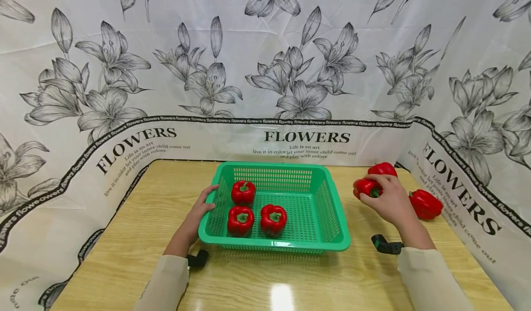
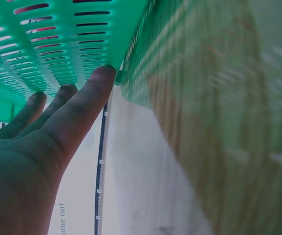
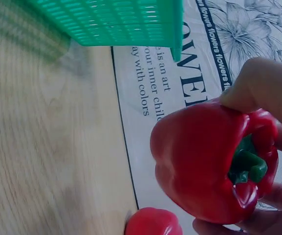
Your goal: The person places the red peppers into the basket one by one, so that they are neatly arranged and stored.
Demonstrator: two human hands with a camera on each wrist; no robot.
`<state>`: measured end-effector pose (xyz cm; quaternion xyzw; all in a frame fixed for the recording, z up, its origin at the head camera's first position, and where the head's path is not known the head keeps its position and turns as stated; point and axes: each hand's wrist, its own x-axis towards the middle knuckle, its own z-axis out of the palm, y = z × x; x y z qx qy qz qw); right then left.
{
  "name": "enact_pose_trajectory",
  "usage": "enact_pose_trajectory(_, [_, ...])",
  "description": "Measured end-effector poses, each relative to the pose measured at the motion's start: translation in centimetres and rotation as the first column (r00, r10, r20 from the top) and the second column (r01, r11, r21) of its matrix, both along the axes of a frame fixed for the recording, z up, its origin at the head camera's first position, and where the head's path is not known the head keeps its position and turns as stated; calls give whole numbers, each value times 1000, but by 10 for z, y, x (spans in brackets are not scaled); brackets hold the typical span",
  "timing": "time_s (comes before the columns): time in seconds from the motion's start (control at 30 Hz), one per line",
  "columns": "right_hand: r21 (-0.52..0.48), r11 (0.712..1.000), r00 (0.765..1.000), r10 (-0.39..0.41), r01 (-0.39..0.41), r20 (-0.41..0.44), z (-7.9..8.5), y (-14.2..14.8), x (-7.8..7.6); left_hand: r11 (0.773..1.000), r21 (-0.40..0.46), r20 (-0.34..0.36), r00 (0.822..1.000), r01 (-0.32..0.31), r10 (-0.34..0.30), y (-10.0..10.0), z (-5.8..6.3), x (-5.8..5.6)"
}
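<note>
My left hand (image 1: 197,213) holds the left rim of a green plastic basket (image 1: 274,245), its fingertips against the slotted outer wall (image 2: 57,54) in the left wrist view. Inside the basket, toward its left half, sit three red bell peppers, one at the back (image 1: 243,193) and two in front (image 1: 240,221) (image 1: 273,220). To the right of the basket, my right hand (image 1: 390,198) grips another red bell pepper (image 3: 199,156) between thumb and fingers. Its green stem (image 3: 249,165) faces the palm side.
Close by the right hand are two more red bell peppers, one behind it (image 1: 382,168) and one to its right (image 1: 426,204). Everything stands on a light wood table (image 1: 137,237). A white flower-printed cloth (image 1: 232,140) hangs around the back and sides.
</note>
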<state>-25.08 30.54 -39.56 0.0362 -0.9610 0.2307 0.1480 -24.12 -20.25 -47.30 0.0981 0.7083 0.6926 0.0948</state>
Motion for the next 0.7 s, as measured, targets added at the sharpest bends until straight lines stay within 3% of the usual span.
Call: enact_pose_trajectory(0.7, [4, 993, 987, 120, -120, -104, 20, -20, -5, 1000, -1, 13, 1000, -10, 10, 1, 1, 0])
